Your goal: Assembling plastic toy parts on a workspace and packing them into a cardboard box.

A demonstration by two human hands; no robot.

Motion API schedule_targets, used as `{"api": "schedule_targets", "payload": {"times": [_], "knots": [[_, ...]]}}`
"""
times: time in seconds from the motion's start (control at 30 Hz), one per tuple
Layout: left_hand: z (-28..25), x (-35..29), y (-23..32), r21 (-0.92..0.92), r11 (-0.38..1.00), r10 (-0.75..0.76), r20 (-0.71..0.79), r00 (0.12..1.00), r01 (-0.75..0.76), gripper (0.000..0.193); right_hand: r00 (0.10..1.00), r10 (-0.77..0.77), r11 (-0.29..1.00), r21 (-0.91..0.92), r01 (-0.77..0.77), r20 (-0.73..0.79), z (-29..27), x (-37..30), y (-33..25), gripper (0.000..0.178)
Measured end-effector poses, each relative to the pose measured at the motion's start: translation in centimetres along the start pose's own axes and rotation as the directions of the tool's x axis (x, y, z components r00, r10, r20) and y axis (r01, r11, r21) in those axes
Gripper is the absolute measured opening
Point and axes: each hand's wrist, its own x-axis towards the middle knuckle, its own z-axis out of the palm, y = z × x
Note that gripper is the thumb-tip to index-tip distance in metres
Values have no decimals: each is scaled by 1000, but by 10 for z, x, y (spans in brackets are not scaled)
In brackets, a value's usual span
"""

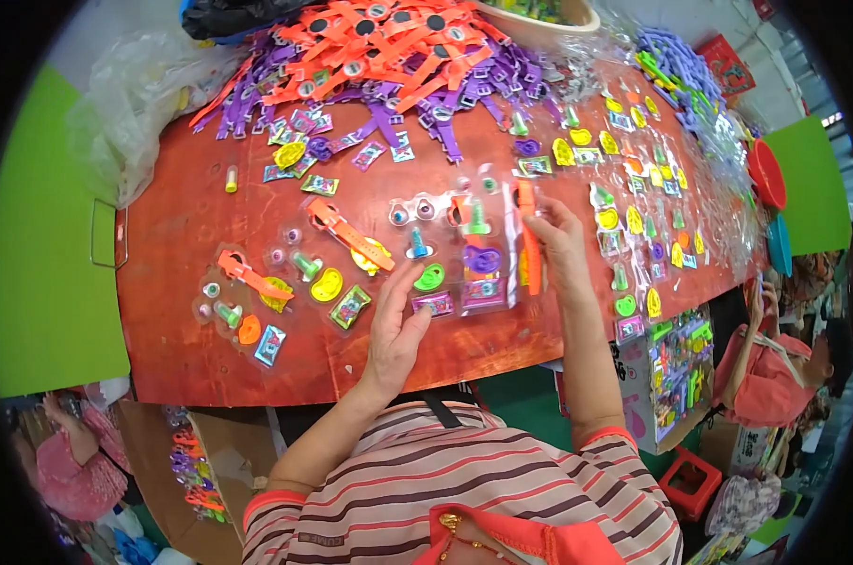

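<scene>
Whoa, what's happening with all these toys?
Someone in a striped shirt is standing at a red table handling little toys. The right hand holds an orange toy watch. The left hand is beside a small green oval toy and a blue toy bolt. More little toys sit in groups on both sides, and a big heap of orange and purple watches lies at the far edge.

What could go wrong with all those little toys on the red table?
The orange strap in the right hand might slip and drop. The left hand is close beside the green ring, so could bump it. The strap pile is heaped up and may slide onto the packets near it.
</scene>
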Motion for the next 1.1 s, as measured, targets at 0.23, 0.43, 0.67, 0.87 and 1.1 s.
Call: {"api": "schedule_targets", "payload": {"times": [0.23,0.43,0.67,0.87,1.1], "knots": [[11,-4,-11,-369,922,-162,-99,982,115,50,999,-27,970,-241,35,34,44,13,36,38],[21,-2,-9,-513,854,-190,-157,969,84,49,994,3,987,-160,14,107,42,-4,31,34],[15,-1,8,-504,863,-114,-119,986,39,49,993,-96,988,-114,103,66,36,-17,12,34],[-21,-22,34,-574,815,-110,-280,954,-75,52,952,-162,969,-142,204,260,107,-12,-17,37],[-49,-38,13,-628,760,-218,-491,844,-168,55,839,70,899,-399,182,539,185,26,23,40]]}}
